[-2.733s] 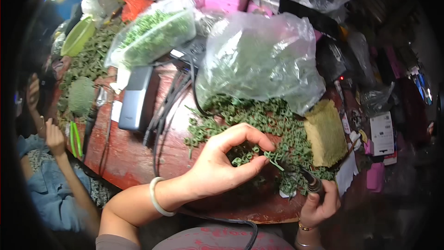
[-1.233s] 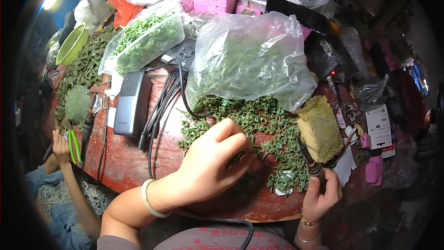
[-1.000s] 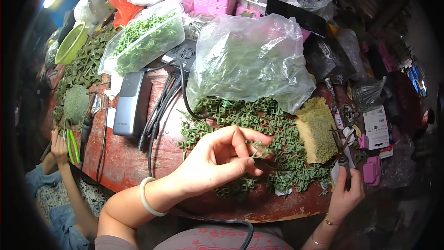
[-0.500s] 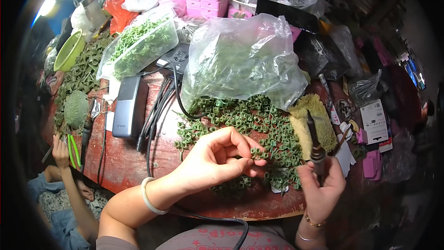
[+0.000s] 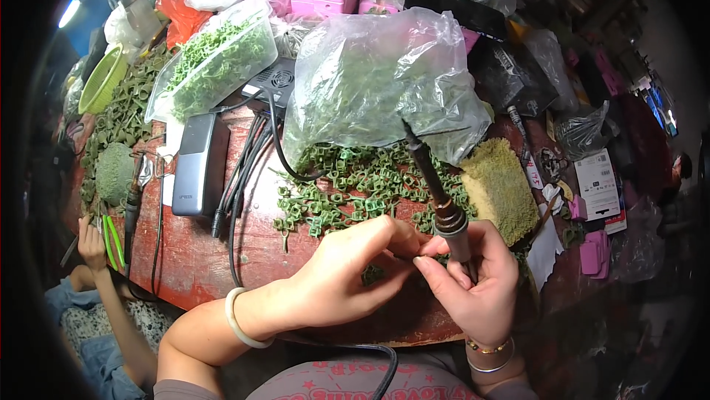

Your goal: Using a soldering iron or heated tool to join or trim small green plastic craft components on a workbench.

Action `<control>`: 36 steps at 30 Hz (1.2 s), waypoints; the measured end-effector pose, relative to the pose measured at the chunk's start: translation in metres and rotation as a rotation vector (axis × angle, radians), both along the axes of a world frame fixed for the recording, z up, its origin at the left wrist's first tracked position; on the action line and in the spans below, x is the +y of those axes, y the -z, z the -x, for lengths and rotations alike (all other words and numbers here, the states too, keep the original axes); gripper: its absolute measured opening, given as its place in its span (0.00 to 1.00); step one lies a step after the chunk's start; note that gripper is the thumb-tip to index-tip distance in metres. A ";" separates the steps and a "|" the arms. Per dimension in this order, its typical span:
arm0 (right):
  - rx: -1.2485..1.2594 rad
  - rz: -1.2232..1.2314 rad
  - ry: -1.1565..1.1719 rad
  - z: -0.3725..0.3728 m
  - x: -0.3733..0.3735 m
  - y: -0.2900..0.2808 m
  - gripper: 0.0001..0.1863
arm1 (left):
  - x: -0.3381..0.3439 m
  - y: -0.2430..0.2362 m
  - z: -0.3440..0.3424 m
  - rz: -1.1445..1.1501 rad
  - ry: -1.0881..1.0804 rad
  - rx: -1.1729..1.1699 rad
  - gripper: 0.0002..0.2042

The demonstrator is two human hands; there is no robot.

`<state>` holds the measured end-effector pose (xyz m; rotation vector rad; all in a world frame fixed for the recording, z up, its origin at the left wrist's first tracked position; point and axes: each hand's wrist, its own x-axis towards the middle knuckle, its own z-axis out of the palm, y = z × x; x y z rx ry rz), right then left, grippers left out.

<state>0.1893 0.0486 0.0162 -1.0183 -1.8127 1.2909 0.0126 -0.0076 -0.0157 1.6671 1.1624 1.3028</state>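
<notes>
left of the yellow pad (image 5: 501,193), our right hand (image 5: 479,285) grasps the soldering iron (image 5: 435,184), tip up; we can't tell what our left hand (image 5: 347,270) pinches. if hot, tilting forward could melt the plastic bag (image 5: 377,74).

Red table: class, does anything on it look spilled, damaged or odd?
Yes: green pieces lie loose on the table, outside the clear bag, as if spilled, though they may be laid there. The table's red surface looks scuffed, with pale marks.
</notes>
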 end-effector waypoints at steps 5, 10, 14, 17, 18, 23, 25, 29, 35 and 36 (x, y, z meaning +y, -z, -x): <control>0.175 0.123 -0.043 -0.003 0.000 0.006 0.09 | 0.002 -0.001 0.001 0.216 0.090 -0.300 0.17; 0.149 0.044 0.009 -0.003 0.000 0.006 0.10 | 0.003 0.001 0.003 0.222 0.088 -0.294 0.12; 0.111 -0.046 0.101 -0.008 0.001 0.004 0.11 | 0.004 0.004 0.002 0.254 0.080 -0.386 0.10; -0.011 -0.210 0.274 -0.013 0.004 0.001 0.11 | 0.003 0.006 0.004 0.291 0.067 -0.488 0.10; -0.073 -0.221 0.323 -0.020 0.005 0.000 0.10 | 0.003 0.008 0.006 0.300 0.061 -0.536 0.10; -0.366 -0.431 0.517 -0.090 0.018 0.017 0.08 | 0.005 -0.003 0.007 0.401 0.129 -0.754 0.10; -0.551 -0.605 0.555 -0.103 0.019 0.013 0.07 | 0.005 -0.002 0.008 0.451 0.140 -0.821 0.10; -0.726 -0.622 0.511 -0.109 0.021 0.019 0.09 | 0.005 0.004 0.009 0.465 0.151 -0.933 0.11; -0.523 -0.763 0.329 -0.081 0.007 0.026 0.19 | 0.010 0.002 0.011 0.532 0.104 -0.986 0.11; -0.485 -0.796 0.304 -0.074 0.005 0.028 0.19 | 0.010 0.005 0.012 0.527 0.099 -0.987 0.11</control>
